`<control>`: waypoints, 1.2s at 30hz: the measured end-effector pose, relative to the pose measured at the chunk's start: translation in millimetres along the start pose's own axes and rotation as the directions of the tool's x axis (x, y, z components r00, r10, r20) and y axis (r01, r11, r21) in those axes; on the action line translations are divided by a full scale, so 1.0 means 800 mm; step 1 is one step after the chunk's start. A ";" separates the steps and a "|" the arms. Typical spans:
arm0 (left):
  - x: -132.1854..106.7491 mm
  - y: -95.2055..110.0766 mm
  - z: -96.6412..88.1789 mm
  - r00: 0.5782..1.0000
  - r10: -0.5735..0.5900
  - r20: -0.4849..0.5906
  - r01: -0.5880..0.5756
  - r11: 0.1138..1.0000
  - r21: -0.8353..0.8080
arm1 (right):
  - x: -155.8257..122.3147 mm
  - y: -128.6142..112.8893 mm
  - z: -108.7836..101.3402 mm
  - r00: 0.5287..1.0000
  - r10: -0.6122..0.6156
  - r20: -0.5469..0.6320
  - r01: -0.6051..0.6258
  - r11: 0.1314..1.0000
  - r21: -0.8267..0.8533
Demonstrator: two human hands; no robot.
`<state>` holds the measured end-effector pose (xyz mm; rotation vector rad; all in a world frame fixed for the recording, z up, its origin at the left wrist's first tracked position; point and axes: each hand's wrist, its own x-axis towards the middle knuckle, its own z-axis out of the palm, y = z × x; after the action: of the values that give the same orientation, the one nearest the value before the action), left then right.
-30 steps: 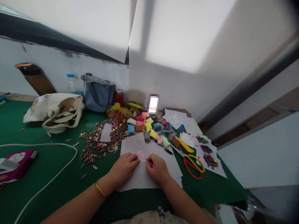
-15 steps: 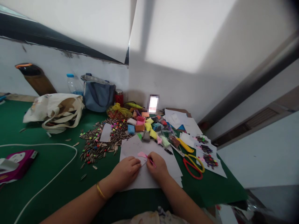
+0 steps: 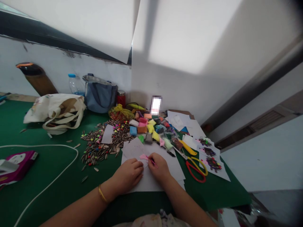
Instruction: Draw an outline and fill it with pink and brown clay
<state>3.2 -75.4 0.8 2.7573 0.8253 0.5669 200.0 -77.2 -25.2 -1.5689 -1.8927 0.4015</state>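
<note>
My right hand (image 3: 159, 167) is closed on a thin pink tool (image 3: 151, 160) whose tip touches a small pink clay shape (image 3: 143, 156) on a sheet of white paper (image 3: 170, 165). Beside it, my left hand (image 3: 127, 176) rests on the same sheet with its fingers curled, just left of the pink shape; a gold bangle (image 3: 101, 193) circles that wrist. Whether the left fingers pinch anything is hidden.
Green table (image 3: 54, 170) holds a pile of sunflower seeds with coloured beads (image 3: 101, 142), clay blocks (image 3: 146, 126), red-and-yellow scissors (image 3: 195, 165), decorated sheets (image 3: 210, 154), a cream tote bag (image 3: 55, 110), blue bag (image 3: 100, 93), bottle (image 3: 74, 84), white cable (image 3: 47, 164), magenta box (image 3: 16, 164).
Both hands shifted slightly up the sheet toward the pink shape. The tool tip, earlier below it, now meets its edge. The left hand slid a little right.
</note>
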 end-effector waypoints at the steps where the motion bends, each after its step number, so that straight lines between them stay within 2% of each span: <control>1: 0.000 0.000 0.000 1.000 -0.002 0.008 0.002 1.000 0.004 | 0.000 0.001 0.001 1.000 0.000 -0.002 0.000 1.000 -0.007; 16: 0.000 0.000 -0.002 1.000 -0.023 0.019 0.023 1.000 -0.009 | -0.001 0.001 -0.001 1.000 -0.011 -0.004 0.011 1.000 -0.016; 36: 0.002 0.002 -0.003 0.998 -0.012 -0.056 0.009 0.998 -0.061 | -0.002 0.005 0.003 0.998 -0.067 0.003 0.067 0.991 -0.112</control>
<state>3.8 -75.5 3.7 2.6916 0.8201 0.6599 201.8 -77.6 -29.5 -1.5712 -1.9922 0.2699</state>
